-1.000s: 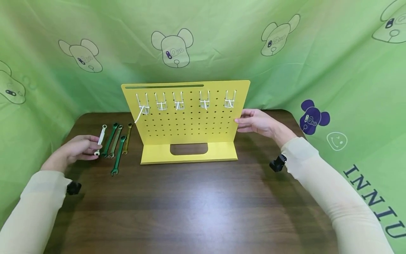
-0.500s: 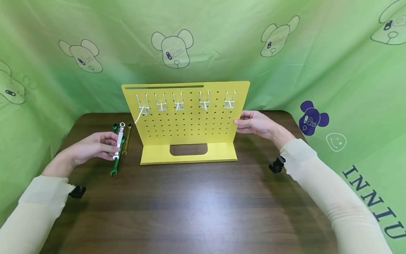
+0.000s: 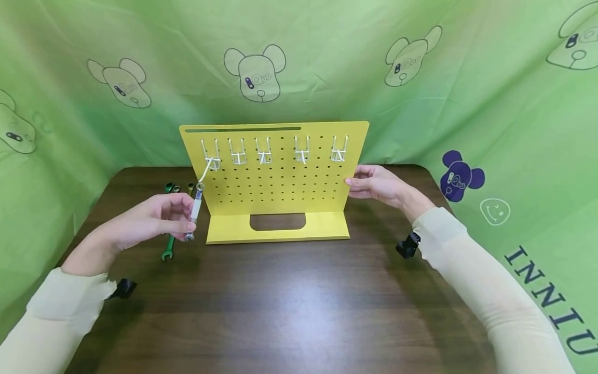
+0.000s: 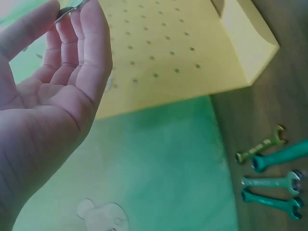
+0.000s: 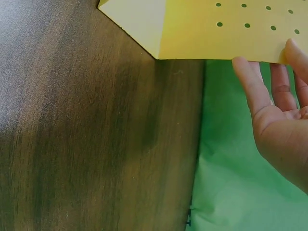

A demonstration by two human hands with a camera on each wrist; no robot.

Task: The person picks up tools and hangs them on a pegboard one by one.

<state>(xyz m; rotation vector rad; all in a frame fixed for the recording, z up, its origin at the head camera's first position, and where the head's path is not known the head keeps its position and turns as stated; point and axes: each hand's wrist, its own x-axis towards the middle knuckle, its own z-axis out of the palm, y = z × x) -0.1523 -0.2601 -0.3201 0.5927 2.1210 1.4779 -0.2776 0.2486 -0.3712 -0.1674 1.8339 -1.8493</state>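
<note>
My left hand (image 3: 156,221) pinches a silver wrench (image 3: 196,208) between thumb and fingers, ring end up, in front of the left edge of a yellow pegboard (image 3: 280,187). The ring lies close to the tip of the leftmost white hook (image 3: 207,166) in the head view; whether they touch I cannot tell. Only a small bit of the wrench (image 4: 70,10) shows in the left wrist view. At the board's right edge, my right hand (image 3: 380,184) holds on, thumb on the front face and other fingers partly hidden behind. In the right wrist view the thumb (image 5: 294,55) overlaps the perforated face.
Several wrenches lie left of the board, among them a green wrench (image 3: 168,249) and a gold wrench (image 4: 262,145). More white hooks (image 3: 263,156) line the board's upper part. The brown table (image 3: 289,306) extends in front, and a green printed cloth (image 3: 327,67) hangs behind.
My left hand has lifted the silver wrench from the left end of the wrench group and carried it right, to the board's left edge. My right hand stays at the board's right edge.
</note>
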